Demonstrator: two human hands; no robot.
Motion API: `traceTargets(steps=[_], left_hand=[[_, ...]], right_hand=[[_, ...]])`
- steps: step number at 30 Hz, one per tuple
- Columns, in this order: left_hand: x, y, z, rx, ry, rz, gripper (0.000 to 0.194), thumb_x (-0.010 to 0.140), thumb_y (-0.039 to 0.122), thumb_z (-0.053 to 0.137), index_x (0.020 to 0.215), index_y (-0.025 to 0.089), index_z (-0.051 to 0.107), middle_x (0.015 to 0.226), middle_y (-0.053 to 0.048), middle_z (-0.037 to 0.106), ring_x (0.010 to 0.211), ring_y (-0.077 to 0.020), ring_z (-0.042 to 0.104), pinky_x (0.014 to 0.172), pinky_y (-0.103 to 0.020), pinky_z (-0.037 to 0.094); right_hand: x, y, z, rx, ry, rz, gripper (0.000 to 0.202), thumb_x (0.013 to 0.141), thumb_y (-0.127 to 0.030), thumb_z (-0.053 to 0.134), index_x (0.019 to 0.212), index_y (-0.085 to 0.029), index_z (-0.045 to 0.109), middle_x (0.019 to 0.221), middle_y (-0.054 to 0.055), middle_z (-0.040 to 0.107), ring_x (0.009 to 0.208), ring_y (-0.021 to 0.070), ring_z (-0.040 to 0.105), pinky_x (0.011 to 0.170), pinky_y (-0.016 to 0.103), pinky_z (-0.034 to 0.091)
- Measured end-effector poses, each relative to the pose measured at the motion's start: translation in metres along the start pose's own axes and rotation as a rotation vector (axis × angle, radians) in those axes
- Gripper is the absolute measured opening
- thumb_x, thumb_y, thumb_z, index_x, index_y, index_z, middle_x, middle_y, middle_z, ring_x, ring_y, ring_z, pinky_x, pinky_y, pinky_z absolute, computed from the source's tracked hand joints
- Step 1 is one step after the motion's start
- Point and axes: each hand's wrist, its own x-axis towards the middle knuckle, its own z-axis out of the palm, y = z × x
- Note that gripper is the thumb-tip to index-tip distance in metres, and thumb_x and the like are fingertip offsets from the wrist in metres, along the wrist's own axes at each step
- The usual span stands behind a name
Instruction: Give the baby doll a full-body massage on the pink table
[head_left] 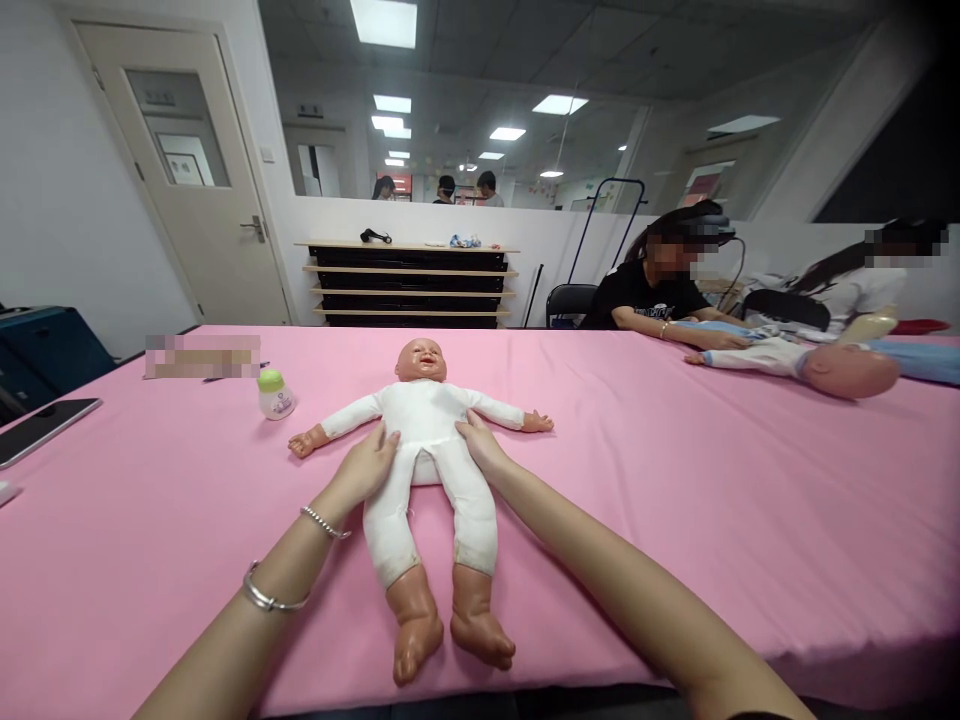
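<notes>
A baby doll (424, 415) with a white cloth body lies face up on the pink tablecloth (600, 450), its head away from me and its feet near the front edge. My left hand (367, 460) is wrapped round the left side of its waist. On the opposite side of the waist, my right hand (480, 445) grips the doll too. Both hands' thumbs rest on the front of the torso, and the other fingers are mostly hidden. The doll's arms are spread out sideways.
A green-capped bottle (275, 395) stands left of the doll. A tablet (46, 428) lies at the left edge. At the right, a person (652, 285) handles blue cloth near another doll (847, 370). Shelves (409, 285) stand behind the table.
</notes>
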Motion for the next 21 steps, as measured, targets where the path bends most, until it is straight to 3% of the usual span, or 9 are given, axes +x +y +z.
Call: traceTargets(steps=[4, 7, 10, 13, 17, 21], left_hand=[[0.006, 0.007, 0.016, 0.119, -0.068, -0.038, 0.057, 0.091, 0.042, 0.026, 0.135, 0.007, 0.037, 0.138, -0.019, 0.04, 0.127, -0.0288, 0.041, 0.1, -0.038, 0.034], [0.004, 0.006, 0.009, 0.197, -0.088, -0.036, 0.057, 0.091, 0.046, 0.022, 0.129, 0.01, 0.044, 0.13, -0.02, 0.049, 0.122, -0.0307, 0.045, 0.096, -0.04, 0.036], [0.021, 0.004, -0.005, 0.241, -0.075, -0.025, 0.052, 0.09, 0.047, 0.025, 0.114, 0.013, 0.056, 0.118, -0.019, 0.059, 0.114, -0.0327, 0.053, 0.092, -0.042, 0.039], [0.065, 0.008, -0.011, 0.14, 0.082, 0.03, 0.045, 0.087, 0.038, 0.039, 0.12, 0.011, 0.053, 0.128, -0.018, 0.052, 0.122, -0.0313, 0.046, 0.099, -0.041, 0.035], [0.144, 0.02, 0.003, -0.29, 0.33, 0.052, 0.054, 0.082, 0.029, 0.049, 0.133, 0.011, 0.042, 0.14, -0.013, 0.04, 0.13, -0.0243, 0.036, 0.106, -0.032, 0.029], [0.205, 0.026, 0.026, -0.548, 0.375, 0.007, 0.059, 0.078, 0.022, 0.051, 0.134, 0.009, 0.04, 0.142, -0.012, 0.038, 0.131, -0.0216, 0.035, 0.108, -0.028, 0.028]], right_hand=[[0.013, 0.018, 0.002, 0.005, 0.0, 0.007, 0.063, 0.071, -0.052, 0.058, 0.129, -0.028, 0.05, 0.122, 0.011, 0.058, 0.121, 0.0259, 0.049, 0.099, 0.04, 0.041], [0.015, 0.024, -0.001, 0.008, 0.035, 0.001, 0.063, 0.072, -0.048, 0.058, 0.13, -0.026, 0.047, 0.129, 0.011, 0.053, 0.127, 0.0249, 0.043, 0.103, 0.04, 0.037], [0.027, 0.019, -0.007, -0.009, 0.156, -0.016, 0.063, 0.075, -0.038, 0.052, 0.134, -0.021, 0.041, 0.142, 0.007, 0.038, 0.135, 0.0221, 0.029, 0.111, 0.04, 0.025], [0.062, 0.001, -0.011, -0.01, 0.17, -0.065, 0.058, 0.076, -0.029, 0.048, 0.132, -0.015, 0.043, 0.144, 0.008, 0.035, 0.136, 0.0199, 0.027, 0.114, 0.038, 0.018], [0.133, -0.017, -0.005, 0.122, 0.227, -0.137, 0.056, 0.074, -0.021, 0.047, 0.13, -0.016, 0.045, 0.143, 0.006, 0.038, 0.132, 0.0183, 0.034, 0.111, 0.033, 0.024], [0.191, -0.007, 0.013, 0.231, 0.289, -0.123, 0.06, 0.069, -0.015, 0.048, 0.128, -0.02, 0.047, 0.141, 0.002, 0.041, 0.13, 0.0183, 0.036, 0.109, 0.031, 0.029]])
